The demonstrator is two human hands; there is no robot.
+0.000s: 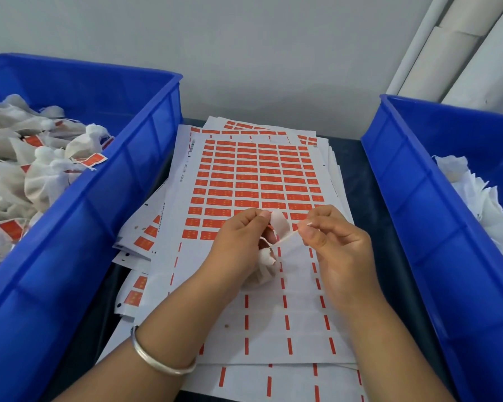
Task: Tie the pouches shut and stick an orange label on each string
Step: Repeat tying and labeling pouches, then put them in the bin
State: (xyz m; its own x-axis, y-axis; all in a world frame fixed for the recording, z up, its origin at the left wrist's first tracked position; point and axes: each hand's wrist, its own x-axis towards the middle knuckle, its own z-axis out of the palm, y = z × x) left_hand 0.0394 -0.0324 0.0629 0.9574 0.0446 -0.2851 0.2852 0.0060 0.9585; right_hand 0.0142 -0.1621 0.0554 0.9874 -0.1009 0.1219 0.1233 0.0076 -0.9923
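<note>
Covering dark table (357, 175) between blue bins (145, 158): label sheets (259, 175).

No wording can be read. The orange labels (246, 178) on the top sheet (273, 314) carry small pale marks, too blurred to make out. A barcode (192, 145) and a line of tiny print (183, 172) along the sheet's far-left edge are equally illegible.
</note>
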